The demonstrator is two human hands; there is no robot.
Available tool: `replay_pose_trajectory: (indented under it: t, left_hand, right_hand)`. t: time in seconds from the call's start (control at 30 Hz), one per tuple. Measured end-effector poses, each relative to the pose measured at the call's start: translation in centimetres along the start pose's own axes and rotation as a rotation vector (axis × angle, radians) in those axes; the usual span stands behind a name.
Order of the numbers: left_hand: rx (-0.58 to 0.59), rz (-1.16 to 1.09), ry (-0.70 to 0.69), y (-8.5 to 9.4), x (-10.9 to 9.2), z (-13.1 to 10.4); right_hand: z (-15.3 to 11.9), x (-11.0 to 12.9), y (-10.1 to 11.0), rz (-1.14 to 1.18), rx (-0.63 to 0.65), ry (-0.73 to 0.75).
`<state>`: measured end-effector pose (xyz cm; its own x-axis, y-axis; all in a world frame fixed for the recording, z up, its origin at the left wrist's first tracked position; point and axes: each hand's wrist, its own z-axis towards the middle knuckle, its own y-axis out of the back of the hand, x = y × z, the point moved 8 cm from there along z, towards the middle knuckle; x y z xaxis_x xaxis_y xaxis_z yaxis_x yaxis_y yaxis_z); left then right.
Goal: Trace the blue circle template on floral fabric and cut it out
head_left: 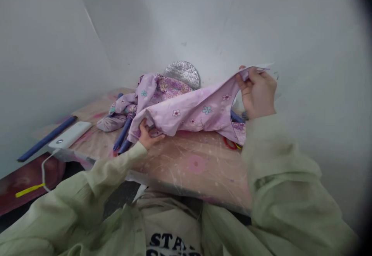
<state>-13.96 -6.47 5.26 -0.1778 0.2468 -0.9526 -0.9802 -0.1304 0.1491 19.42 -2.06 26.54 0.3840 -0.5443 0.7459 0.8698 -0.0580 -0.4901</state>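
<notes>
A lilac floral cloth [188, 112] stretches slantwise above the table, its right end raised higher than its left. My right hand [258, 91] pinches the cloth's upper right corner between thumb and fingers. At the lower left edge, my left hand [149, 135] grips the cloth, with some fingers hidden in its folds. More bunched floral fabric [171, 86] lies behind, and a knotted bundle [114, 118] sits to the left. Blue rods [123, 135] poke out beneath the fabric near my left hand. Red-handled scissors [229, 143] are partly covered under the cloth's right end.
A silver quilted round pad [183, 73] leans at the back by the white wall. On the left lie a loose blue rod [48, 139] and a white power bank [70, 135] with a cable hanging off the edge. The table [197, 166] has a patterned cover.
</notes>
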Motion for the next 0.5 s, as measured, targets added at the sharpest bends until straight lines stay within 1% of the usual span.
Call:
replay_pose_trajectory:
  t: [0.07, 0.1, 0.17, 0.2, 0.3, 0.4, 0.43, 0.5]
  left_hand:
    - [0.003, -0.122, -0.018, -0.2, -0.9, 1.4]
    - [0.039, -0.172, -0.028, -0.6, -1.5, 1.8]
    - [0.081, -0.27, -0.062, -0.9, -3.3, 2.2]
    - [0.085, -0.308, -0.086, -0.8, -4.4, 2.3]
    - [0.035, -0.398, -0.174, 0.8, -8.3, 3.0]
    - [-0.067, -0.462, -0.313, 3.0, -12.4, 4.1]
    - [-0.089, -0.473, -0.365, 3.5, -13.6, 4.4]
    - [-0.073, -0.481, -0.438, 3.6, -15.8, 4.9]
  right_hand:
    - [0.3, -0.2, 0.1, 0.044, -0.049, 0.002]
    - [0.5, -0.3, 0.3, 0.069, -0.074, 0.011]
    - [0.8, -0.5, 0.9, 0.105, -0.119, 0.024]
    - [1.0, -0.6, 1.2, 0.112, -0.141, 0.026]
    - [1.6, -0.8, 2.5, 0.099, -0.186, 0.028]
    - [2.3, -0.7, 3.7, 0.021, -0.206, 0.069]
    - [2.6, -0.8, 3.9, -0.015, -0.207, 0.085]
    - [2.9, -0.9, 4.1, -0.082, -0.177, 0.109]
